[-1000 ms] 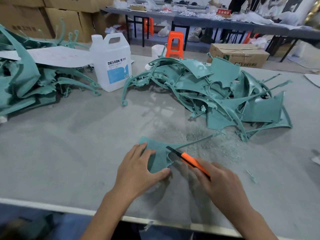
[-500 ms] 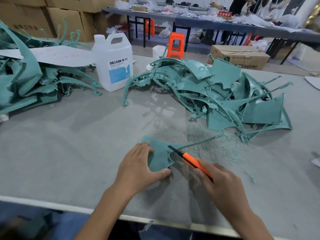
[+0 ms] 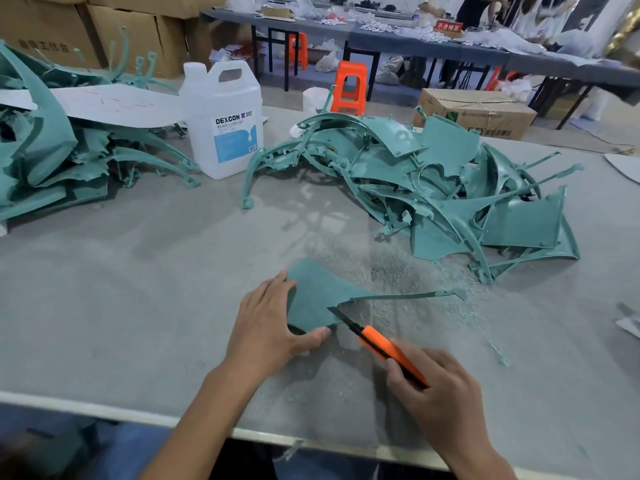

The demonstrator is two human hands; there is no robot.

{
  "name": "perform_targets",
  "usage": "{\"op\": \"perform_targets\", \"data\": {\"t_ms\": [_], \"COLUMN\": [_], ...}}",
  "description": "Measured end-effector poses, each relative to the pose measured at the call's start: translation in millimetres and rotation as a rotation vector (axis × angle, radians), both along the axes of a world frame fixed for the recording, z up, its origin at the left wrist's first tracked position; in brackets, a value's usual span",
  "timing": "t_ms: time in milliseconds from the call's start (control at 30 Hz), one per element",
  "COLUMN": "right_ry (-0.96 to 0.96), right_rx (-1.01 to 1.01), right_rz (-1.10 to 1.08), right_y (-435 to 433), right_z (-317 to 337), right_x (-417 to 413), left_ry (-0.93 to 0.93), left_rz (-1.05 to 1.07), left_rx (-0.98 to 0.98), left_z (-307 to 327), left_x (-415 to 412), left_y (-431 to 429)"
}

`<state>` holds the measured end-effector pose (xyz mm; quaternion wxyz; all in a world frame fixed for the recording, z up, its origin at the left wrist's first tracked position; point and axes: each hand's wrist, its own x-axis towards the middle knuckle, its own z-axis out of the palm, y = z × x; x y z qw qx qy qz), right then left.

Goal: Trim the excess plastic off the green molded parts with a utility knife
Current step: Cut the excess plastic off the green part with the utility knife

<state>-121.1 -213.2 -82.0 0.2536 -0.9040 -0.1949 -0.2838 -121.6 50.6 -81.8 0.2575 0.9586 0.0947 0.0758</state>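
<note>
A green molded part (image 3: 317, 296) lies on the grey table (image 3: 138, 306) in front of me, with a thin green strip running off to its right. My left hand (image 3: 266, 329) holds the part's near left side, fingers on top and thumb under its front edge. My right hand (image 3: 440, 400) grips an orange utility knife (image 3: 384, 344). The dark blade tip touches the part's right edge where the strip begins. Green shavings (image 3: 391, 275) are scattered just beyond the part.
A big heap of green parts (image 3: 443, 192) fills the right back of the table, another heap (image 3: 52, 161) the left. A white DEXCON jug (image 3: 223, 119) stands between them. A small green offcut (image 3: 500, 355) lies right of my right hand. Boxes and tables stand behind.
The knife and my right hand have drawn back toward me along the part's right edge, the hand blurred with motion. My left hand keeps its hold on the part.
</note>
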Motion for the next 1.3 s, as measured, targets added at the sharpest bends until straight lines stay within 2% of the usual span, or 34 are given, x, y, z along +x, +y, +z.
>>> {"op": "perform_targets", "data": {"t_ms": [367,600,700,800,900,1100,1200,1300], "right_ry": [0.038,0.205,0.177,0.132,0.076,0.056,0.063,0.042], "right_rx": [-0.051,-0.009,-0.021,0.058,0.099,0.010,0.022,0.047], "right_rz": [-0.070,-0.153,-0.149,-0.164,-0.153,-0.122,-0.196,-0.160], "right_y": [4.7,9.6,7.7,4.0,4.9,7.2,7.7,5.4], "right_z": [0.5,7.6,7.4,4.7,4.4,2.0,1.9,-0.6], "right_x": [-4.0,-5.2,-4.5,-4.6,-5.8,-7.8,-6.4,-8.2], "left_ry": [-0.006,-0.003,0.009,0.054,0.018,-0.031,-0.026,-0.026], "left_rz": [0.017,0.015,0.001,0.002,0.046,0.105,0.111,0.111], "left_rx": [-0.044,-0.051,0.028,0.159,0.234,0.220,0.230,0.225], "left_z": [2.2,3.2,4.4,3.8,-1.4,-6.2,-5.9,-5.6], "left_x": [1.2,0.4,-0.3,-3.3,-8.8,-11.9,-11.0,-10.4], "left_y": [-2.1,-2.6,-2.4,-4.2,-7.2,-9.3,-9.9,-10.3]}}
